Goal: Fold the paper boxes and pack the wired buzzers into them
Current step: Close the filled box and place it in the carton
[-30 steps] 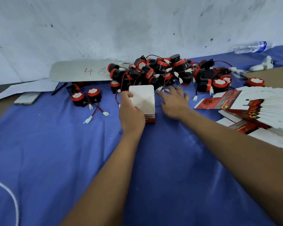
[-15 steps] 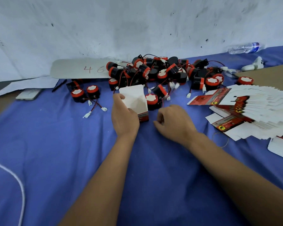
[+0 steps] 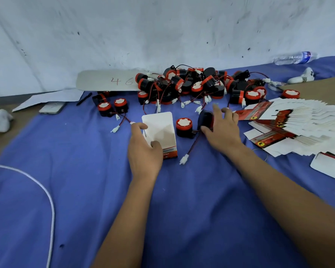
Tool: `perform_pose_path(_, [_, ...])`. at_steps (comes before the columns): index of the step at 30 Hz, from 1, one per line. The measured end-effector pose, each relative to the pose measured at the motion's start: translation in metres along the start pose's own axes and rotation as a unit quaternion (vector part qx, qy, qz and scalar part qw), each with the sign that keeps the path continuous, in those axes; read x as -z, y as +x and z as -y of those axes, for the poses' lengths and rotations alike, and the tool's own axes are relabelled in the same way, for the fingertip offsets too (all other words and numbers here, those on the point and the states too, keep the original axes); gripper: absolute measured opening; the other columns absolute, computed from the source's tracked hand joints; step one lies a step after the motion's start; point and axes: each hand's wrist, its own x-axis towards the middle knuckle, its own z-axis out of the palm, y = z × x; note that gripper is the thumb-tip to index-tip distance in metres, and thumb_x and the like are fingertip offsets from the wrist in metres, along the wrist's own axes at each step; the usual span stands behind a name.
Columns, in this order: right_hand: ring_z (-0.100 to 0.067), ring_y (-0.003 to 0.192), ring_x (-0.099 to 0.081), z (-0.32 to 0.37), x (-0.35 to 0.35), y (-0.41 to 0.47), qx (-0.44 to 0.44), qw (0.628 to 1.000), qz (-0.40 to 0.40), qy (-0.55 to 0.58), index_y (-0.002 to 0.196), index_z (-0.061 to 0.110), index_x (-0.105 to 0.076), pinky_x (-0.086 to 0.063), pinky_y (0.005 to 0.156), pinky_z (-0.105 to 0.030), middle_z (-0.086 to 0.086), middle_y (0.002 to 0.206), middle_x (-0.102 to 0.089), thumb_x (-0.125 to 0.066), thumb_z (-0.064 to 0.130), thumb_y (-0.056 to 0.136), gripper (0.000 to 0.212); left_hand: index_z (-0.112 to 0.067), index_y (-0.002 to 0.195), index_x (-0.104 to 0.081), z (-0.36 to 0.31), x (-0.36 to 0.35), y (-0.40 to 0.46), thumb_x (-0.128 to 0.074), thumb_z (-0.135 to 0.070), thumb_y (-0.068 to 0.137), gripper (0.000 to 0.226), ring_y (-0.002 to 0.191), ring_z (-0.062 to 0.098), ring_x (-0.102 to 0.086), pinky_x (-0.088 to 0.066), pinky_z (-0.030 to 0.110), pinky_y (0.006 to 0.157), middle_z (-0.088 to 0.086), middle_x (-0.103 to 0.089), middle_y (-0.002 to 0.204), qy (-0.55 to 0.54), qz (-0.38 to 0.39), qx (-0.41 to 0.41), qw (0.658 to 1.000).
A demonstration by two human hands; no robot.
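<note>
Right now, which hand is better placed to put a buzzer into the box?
The right hand. It already holds a buzzer just right of the box, while the left hand grips the box.

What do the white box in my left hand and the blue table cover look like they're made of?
The box looks like thin matte card: flat white panels, a printed red band. The table cover looks like woven cloth, matte blue with soft wrinkles, though the weave is too fine to confirm.

We see a blue-covered surface (image 3: pixel 89 190) carrying a heap of buzzers (image 3: pixel 197 84), fanned flat boxes (image 3: pixel 302 120), a phone (image 3: pixel 51 107), a pen (image 3: pixel 84 99) and a white cable (image 3: pixel 45 192).
</note>
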Motion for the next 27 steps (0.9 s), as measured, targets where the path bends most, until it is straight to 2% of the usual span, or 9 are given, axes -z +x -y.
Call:
perform_pose_path(2, [-0.040,0.140,-0.028,0.003,-0.005,0.014,-0.052,0.997,0.051,0.016,0.146,0.017,-0.043,-0.030,0.107,-0.056,-0.017,0.149,-0.042,-0.055,0.057,0.096,0.065,-0.035,0.111,-0.038,0.000,0.002,-0.002,-0.058,-0.005,0.085,0.045,0.070,0.017,-0.052,-0.031,0.018,0.050,-0.001,-0.059,0.090,-0.006,0.012,-0.012,1.000])
perform_pose_path(5, [-0.034,0.129,-0.041,0.012,-0.008,0.021,-0.053,0.994,0.064,0.067,0.107,0.024,-0.066,-0.026,0.102,-0.054,-0.006,0.121,-0.062,-0.048,0.071,0.093,0.052,-0.039,0.108,-0.035,0.001,0.002,-0.003,-0.062,-0.009,0.085,0.047,0.068,0.014,-0.054,-0.035,0.016,0.052,-0.010,-0.056,0.089,-0.010,0.018,-0.027,0.999])
perform_pose_path(9, [-0.023,0.116,-0.053,0.035,-0.014,0.010,-0.020,0.993,0.051,0.108,0.105,0.029,-0.063,-0.028,0.102,-0.051,0.004,0.112,-0.067,-0.053,0.072,0.089,0.047,-0.036,0.109,-0.037,-0.002,0.000,-0.002,-0.062,-0.010,0.085,0.044,0.071,0.014,-0.055,-0.039,0.026,0.057,-0.018,-0.051,0.092,-0.015,0.038,-0.042,0.998])
perform_pose_path(13, [-0.020,0.100,-0.060,0.057,-0.012,0.000,0.030,0.994,0.066,0.086,0.103,0.022,-0.054,-0.028,0.101,-0.050,0.005,0.099,-0.068,-0.062,0.052,0.091,0.032,-0.034,0.109,-0.038,-0.003,0.001,-0.005,-0.060,-0.008,0.084,0.042,0.071,0.018,-0.054,-0.037,0.029,0.057,-0.021,-0.049,0.092,-0.022,0.036,-0.040,0.998])
perform_pose_path(18, [-0.014,0.105,-0.057,0.054,-0.003,-0.012,0.096,0.987,0.034,0.127,0.119,0.023,-0.052,-0.032,0.102,-0.046,0.012,0.102,-0.064,-0.077,0.033,0.084,0.044,-0.034,0.108,-0.039,-0.003,0.005,-0.004,-0.062,-0.008,0.082,0.044,0.071,0.017,-0.055,-0.037,0.024,0.056,-0.021,-0.050,0.095,-0.031,0.035,-0.031,0.998])
perform_pose_path(20, [-0.016,0.104,-0.061,0.055,-0.003,-0.017,0.131,0.969,0.062,0.198,0.129,0.021,-0.057,-0.045,0.100,-0.046,0.006,0.104,-0.067,-0.074,0.017,0.087,0.045,-0.033,0.110,-0.040,-0.005,0.003,-0.004,-0.061,-0.007,0.082,0.044,0.074,0.015,-0.056,-0.039,0.028,0.057,-0.018,-0.052,0.097,-0.036,0.045,-0.030,0.998])
perform_pose_path(23, [-0.018,0.101,-0.066,0.059,0.000,-0.024,0.135,0.929,0.138,0.316,0.128,0.021,-0.062,-0.057,0.090,-0.041,-0.006,0.108,-0.070,-0.056,-0.004,0.089,0.046,-0.032,0.113,-0.039,-0.007,0.001,-0.004,-0.060,-0.007,0.083,0.045,0.075,0.008,-0.059,-0.045,0.029,0.055,-0.011,-0.059,0.102,-0.048,0.054,-0.019,0.997])
perform_pose_path(25, [-0.014,0.097,-0.068,0.060,0.001,-0.026,0.072,0.881,0.198,0.424,0.120,0.023,-0.065,-0.059,0.080,-0.038,-0.005,0.110,-0.072,-0.050,0.002,0.089,0.040,-0.034,0.113,-0.038,-0.008,-0.001,-0.003,-0.060,-0.007,0.084,0.046,0.073,0.009,-0.061,-0.049,0.032,0.056,-0.009,-0.063,0.100,-0.056,0.066,-0.017,0.996])
perform_pose_path(27, [-0.012,0.094,-0.070,0.060,0.001,-0.026,0.006,0.830,0.230,0.508,0.113,0.021,-0.067,-0.058,0.073,-0.032,0.002,0.105,-0.074,-0.053,0.029,0.090,0.028,-0.037,0.112,-0.036,-0.008,-0.003,-0.003,-0.059,-0.007,0.083,0.047,0.076,0.005,-0.062,-0.046,0.024,0.050,-0.015,-0.062,0.096,-0.069,0.080,-0.016,0.994])
